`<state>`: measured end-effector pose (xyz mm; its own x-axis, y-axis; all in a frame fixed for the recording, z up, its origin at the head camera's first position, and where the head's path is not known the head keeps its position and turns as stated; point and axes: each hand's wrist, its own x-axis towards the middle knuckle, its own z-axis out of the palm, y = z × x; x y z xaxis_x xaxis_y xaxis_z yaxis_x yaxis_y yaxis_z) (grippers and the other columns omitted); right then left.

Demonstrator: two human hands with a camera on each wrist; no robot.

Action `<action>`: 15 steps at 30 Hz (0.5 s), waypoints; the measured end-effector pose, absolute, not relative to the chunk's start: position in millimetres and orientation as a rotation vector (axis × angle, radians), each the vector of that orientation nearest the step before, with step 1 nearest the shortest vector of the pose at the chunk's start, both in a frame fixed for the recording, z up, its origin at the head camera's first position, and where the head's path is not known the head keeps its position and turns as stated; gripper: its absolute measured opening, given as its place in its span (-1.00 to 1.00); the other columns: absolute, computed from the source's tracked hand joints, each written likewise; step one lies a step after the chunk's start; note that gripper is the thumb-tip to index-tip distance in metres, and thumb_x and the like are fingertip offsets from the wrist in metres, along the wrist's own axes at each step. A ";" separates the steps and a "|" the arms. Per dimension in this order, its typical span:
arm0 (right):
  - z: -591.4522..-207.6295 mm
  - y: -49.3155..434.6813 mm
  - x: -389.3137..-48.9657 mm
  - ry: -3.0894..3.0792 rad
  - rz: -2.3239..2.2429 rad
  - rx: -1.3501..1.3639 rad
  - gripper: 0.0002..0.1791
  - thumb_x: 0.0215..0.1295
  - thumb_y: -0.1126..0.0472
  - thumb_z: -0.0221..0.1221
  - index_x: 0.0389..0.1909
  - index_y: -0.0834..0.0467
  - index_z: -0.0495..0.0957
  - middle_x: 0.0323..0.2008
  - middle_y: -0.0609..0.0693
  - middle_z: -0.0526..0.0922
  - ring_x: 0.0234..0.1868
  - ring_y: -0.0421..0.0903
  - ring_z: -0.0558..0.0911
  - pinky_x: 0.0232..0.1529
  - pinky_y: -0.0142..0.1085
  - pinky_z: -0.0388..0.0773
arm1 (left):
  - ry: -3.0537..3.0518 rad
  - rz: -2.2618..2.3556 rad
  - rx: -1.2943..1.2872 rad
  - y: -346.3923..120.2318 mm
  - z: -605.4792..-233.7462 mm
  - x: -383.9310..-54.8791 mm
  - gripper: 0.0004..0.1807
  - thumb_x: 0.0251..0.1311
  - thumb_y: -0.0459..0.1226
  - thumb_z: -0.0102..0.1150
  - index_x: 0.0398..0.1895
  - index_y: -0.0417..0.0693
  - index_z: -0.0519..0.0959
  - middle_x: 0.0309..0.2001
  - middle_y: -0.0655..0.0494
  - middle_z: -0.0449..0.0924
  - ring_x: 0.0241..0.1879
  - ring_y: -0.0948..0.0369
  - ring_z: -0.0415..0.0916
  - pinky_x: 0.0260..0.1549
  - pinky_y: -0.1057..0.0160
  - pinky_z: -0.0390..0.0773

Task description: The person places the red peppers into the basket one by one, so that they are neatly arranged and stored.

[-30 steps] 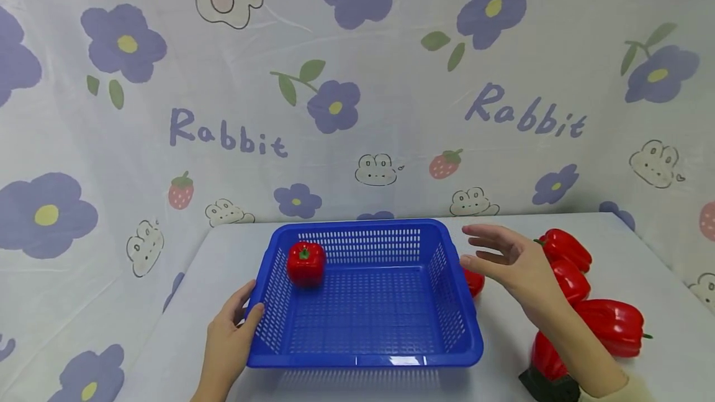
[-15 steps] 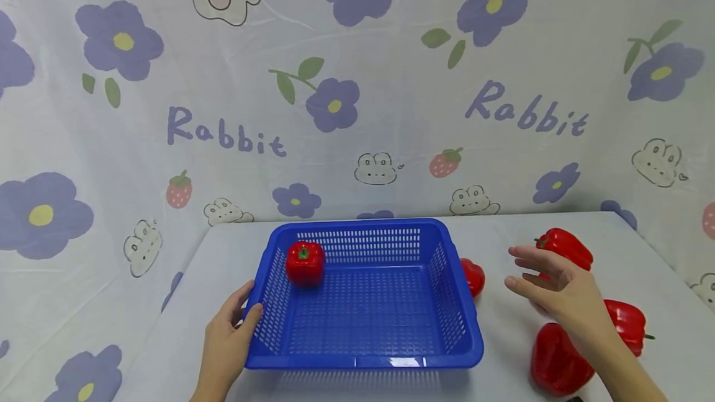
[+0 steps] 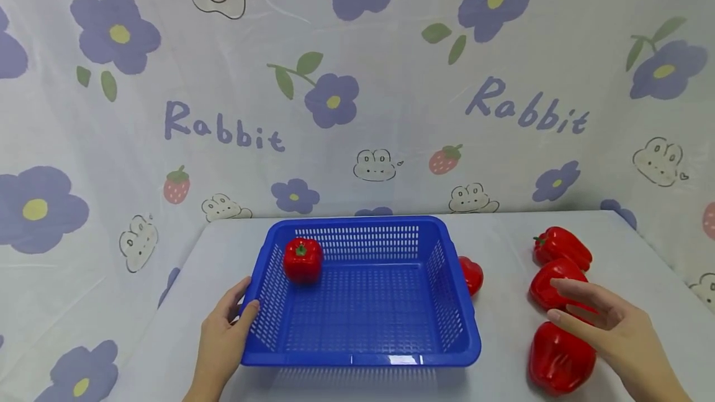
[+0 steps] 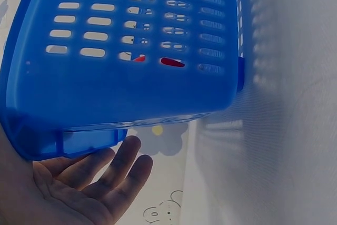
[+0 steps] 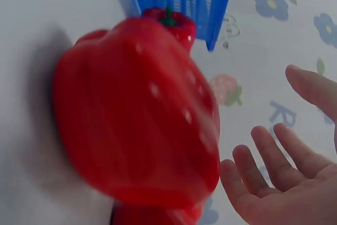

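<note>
A blue plastic basket [image 3: 363, 360] stands on the white table with one red bell pepper [image 3: 302, 262] in its back left corner. My left hand [image 3: 223, 327] holds the basket's left rim, thumb on top and fingers along the outside. In the left wrist view those fingers [image 4: 124, 168] show past the rim; the thumb is hidden. My right hand [image 3: 611, 321] hovers over the peppers at the right, fingers spread and holding nothing. Nearest it lie a front bell pepper [image 3: 560, 361] and a middle bell pepper [image 3: 550, 284]. The front one looms large in the right wrist view.
Another red bell pepper [image 3: 563, 247] lies farther back on the right. One bell pepper [image 3: 472, 275] sits just outside the basket's right wall, partly hidden by it. A curtain [image 3: 380, 79] printed with flowers and rabbits hangs behind the table [image 3: 503, 228].
My right hand has moved from beside the basket's right rim out to the right and toward me, over the peppers. The left hand stays on the rim.
</note>
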<state>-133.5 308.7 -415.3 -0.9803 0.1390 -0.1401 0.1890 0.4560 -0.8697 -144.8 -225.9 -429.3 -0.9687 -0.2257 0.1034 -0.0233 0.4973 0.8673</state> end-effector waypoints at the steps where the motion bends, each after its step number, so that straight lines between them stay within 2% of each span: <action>1: -417.6 311.8 -132.6 2.642 -1.578 0.314 -0.01 0.13 -0.26 0.32 0.49 0.10 0.17 0.38 0.26 0.24 0.27 0.30 0.36 -0.12 -0.04 0.65 | -2.536 -1.466 0.213 -226.1 -429.2 -144.9 -0.47 0.43 -0.18 0.09 0.41 -0.08 0.33 0.34 -0.16 0.36 0.16 -0.10 0.48 0.10 -0.08 0.46; 5: -427.0 324.0 -129.8 2.662 -1.565 0.403 0.01 0.12 -0.29 0.30 0.49 0.11 0.16 0.37 0.24 0.27 0.19 0.19 0.43 -0.15 -0.13 0.67 | -2.539 -1.455 0.200 -226.8 -428.8 -145.6 -0.47 0.43 -0.18 0.09 0.41 -0.09 0.33 0.34 -0.17 0.36 0.15 -0.11 0.49 0.09 -0.08 0.47; 10: -435.5 336.6 -131.0 2.658 -1.547 0.456 0.03 0.10 -0.29 0.31 0.48 0.13 0.16 0.37 0.27 0.27 0.20 0.17 0.37 -0.14 -0.14 0.66 | -2.531 -1.447 0.188 -227.5 -429.3 -146.2 -0.48 0.42 -0.18 0.10 0.40 -0.08 0.34 0.33 -0.16 0.37 0.14 -0.09 0.50 0.09 -0.08 0.48; 15: -440.6 346.3 -132.7 2.663 -1.516 0.447 -0.02 0.13 -0.26 0.32 0.44 0.18 0.20 0.33 0.29 0.32 0.07 -0.07 0.48 -0.11 -0.10 0.65 | -2.538 -1.457 0.207 -227.0 -430.6 -145.3 -0.48 0.43 -0.18 0.09 0.41 -0.07 0.34 0.34 -0.15 0.36 0.16 -0.08 0.48 0.12 -0.09 0.46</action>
